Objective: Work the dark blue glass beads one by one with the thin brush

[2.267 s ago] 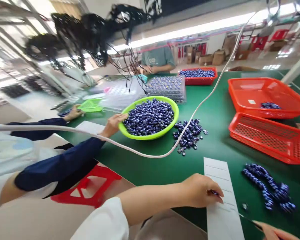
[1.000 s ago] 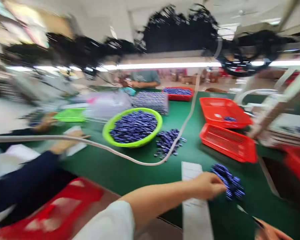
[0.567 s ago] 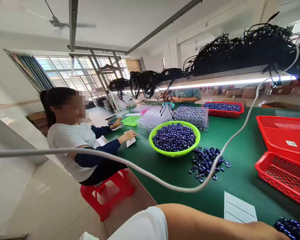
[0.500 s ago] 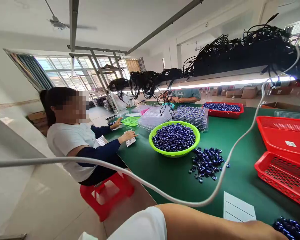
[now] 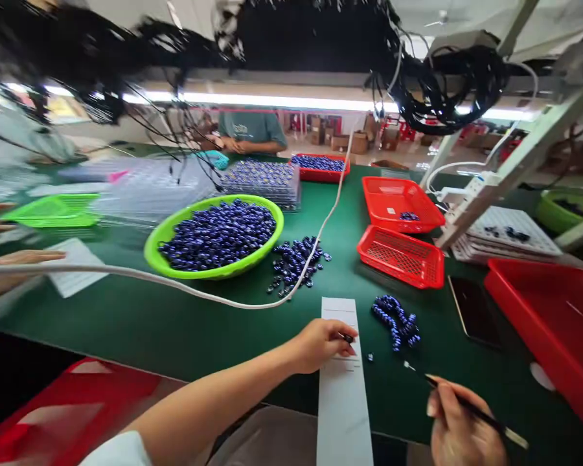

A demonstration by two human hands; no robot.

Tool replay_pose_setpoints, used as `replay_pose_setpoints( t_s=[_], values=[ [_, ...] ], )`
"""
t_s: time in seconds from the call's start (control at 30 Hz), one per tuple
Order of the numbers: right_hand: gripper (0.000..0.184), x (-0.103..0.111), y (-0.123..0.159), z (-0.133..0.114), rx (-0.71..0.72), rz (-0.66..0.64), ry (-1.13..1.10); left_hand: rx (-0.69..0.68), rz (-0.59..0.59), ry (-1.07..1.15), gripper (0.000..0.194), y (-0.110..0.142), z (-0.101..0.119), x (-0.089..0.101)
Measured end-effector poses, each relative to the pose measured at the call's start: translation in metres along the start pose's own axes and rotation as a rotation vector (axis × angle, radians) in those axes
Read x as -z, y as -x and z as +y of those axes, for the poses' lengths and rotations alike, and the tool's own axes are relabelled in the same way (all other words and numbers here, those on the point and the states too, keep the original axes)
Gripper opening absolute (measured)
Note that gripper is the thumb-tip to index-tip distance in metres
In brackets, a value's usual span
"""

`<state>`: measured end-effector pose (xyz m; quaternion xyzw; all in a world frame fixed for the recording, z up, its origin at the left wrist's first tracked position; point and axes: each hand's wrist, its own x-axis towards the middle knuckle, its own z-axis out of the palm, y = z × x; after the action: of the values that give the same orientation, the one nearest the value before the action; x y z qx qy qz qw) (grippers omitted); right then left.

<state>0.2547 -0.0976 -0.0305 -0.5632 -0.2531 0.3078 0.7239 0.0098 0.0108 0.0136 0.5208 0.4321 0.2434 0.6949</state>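
My left hand rests over a long white lined card, pinching a small dark shiny piece between thumb and fingers. My right hand is at the lower right, closed around a slim dark pen-like tool; its exact kind is unclear. A tiny whitish bit shows near the tool's tip. Between the hands lie a single blue piece and a curved cluster of shiny blue pieces. A looser pile of blue pieces is farther back.
A green basin heaped with blue pieces stands left. Red baskets, a phone and a red bin are right. A white cable crosses the view. A co-worker's hand is at left; another person sits opposite.
The view has swung right and down from the seated co-worker. Both of my hands now show, one with a small piece and one with a tool; before, only my left arm was visible.
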Motion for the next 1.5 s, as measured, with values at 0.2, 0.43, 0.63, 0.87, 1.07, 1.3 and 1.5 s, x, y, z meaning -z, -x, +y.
replay_pose_setpoints(
  t_s=[0.2, 0.43, 0.63, 0.87, 1.07, 1.3, 1.5],
  values=[
    [0.026, -0.049, 0.031, 0.000, 0.024, -0.029, 0.023, -0.070, -0.054, -0.053, 0.034, 0.005, -0.008, -0.001],
    [0.024, -0.063, 0.045, -0.002, 0.060, -0.108, 0.204, -0.230, -0.034, -0.189, 0.022, 0.005, -0.020, -0.005],
    [0.014, -0.060, 0.050, 0.000, 0.130, -0.171, 0.281, -0.315, 0.011, -0.372, 0.018, 0.007, -0.025, -0.008],
    [0.011, -0.055, 0.054, 0.002, 0.170, -0.175, 0.340, -0.394, 0.052, -0.518, 0.016, 0.009, -0.025, -0.012],
    [0.011, -0.057, 0.053, 0.001, 0.167, -0.170, 0.400, -0.453, 0.066, -0.547, 0.017, 0.010, -0.026, -0.013],
    [0.012, -0.059, 0.052, 0.000, 0.199, -0.162, 0.458, -0.475, 0.081, -0.556, 0.018, 0.008, -0.029, -0.014],
    [0.011, -0.060, 0.052, -0.002, 0.213, -0.168, 0.500, -0.470, 0.073, -0.568, 0.018, 0.009, -0.029, -0.013]
  ],
)
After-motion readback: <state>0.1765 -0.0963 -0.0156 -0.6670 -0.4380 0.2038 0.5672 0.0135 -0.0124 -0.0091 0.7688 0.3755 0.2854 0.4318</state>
